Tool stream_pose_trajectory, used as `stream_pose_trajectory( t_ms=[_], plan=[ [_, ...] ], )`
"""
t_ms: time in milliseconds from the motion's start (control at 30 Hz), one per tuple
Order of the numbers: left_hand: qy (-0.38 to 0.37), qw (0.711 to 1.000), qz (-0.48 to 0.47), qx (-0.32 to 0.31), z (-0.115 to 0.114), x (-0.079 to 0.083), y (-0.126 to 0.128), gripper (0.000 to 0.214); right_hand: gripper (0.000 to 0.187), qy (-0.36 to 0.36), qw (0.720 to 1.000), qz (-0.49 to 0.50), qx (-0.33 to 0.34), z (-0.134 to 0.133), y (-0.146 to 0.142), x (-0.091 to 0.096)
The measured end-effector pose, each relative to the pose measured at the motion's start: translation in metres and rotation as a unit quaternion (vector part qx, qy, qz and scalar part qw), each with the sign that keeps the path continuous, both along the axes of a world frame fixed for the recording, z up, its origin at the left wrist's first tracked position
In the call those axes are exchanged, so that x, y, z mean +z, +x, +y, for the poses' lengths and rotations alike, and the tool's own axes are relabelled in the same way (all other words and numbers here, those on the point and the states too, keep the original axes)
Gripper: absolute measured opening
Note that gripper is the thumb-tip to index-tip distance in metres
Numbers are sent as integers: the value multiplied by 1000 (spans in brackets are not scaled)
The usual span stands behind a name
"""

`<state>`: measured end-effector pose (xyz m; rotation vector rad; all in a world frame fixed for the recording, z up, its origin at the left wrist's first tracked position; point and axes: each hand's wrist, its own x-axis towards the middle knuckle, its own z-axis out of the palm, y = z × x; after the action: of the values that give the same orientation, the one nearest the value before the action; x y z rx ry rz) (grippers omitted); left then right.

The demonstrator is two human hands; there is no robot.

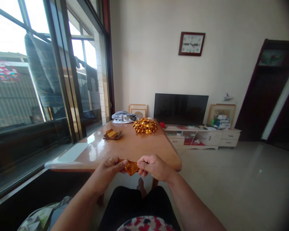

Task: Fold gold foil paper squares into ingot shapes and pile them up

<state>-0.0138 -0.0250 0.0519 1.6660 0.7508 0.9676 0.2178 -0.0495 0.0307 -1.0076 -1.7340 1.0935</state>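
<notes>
A strip of gold foil is pinched between the left hand and the right hand, both closed on it, just above the near edge of the wooden table, with a gold foil bow lying farther along it.

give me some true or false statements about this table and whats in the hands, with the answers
The left hand and right hand both grip one piece of gold foil. True.

The heap of gold foil sits on the floor. False: it sits on the wooden table.

A small stack of folded gold paper lies on the table, left of the heap. True.

The flat-screen TV is showing a picture. False: its screen is dark.

A wall clock hangs above the TV. True.
</notes>
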Motion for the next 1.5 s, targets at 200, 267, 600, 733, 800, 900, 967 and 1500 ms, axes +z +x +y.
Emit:
stream_pose_trajectory(
  t_ms=[200,267,600,733,800,900,967,1500],
  plan=[
    [-19,999,3,-39,3,-3,-6,34,43,-32,999,13,-4,1,5,-7],
    [-14,999,7,-39,4,-3,-6,32,44,-39,999,10,-11,1,6,-8],
    [9,998,50,-26,4,-3,-10,29,49,-30,999,-15,-2,10,16,-15],
    [26,997,59,-39,3,-4,-8,31,44,30,998,-24,-40,10,0,-2],
    [42,996,72,-32,3,-6,-7,33,38,27,998,-49,-33,8,-13,3],
    [58,994,92,-18,4,-9,-8,35,28,38,994,-85,-50,7,-26,5],
    [43,995,87,-15,3,-9,-9,35,26,43,994,-84,-50,6,-30,4],
    [-28,998,-52,-14,2,-5,-9,27,28,-6,1000,17,-20,5,-32,-4]
  ],
)
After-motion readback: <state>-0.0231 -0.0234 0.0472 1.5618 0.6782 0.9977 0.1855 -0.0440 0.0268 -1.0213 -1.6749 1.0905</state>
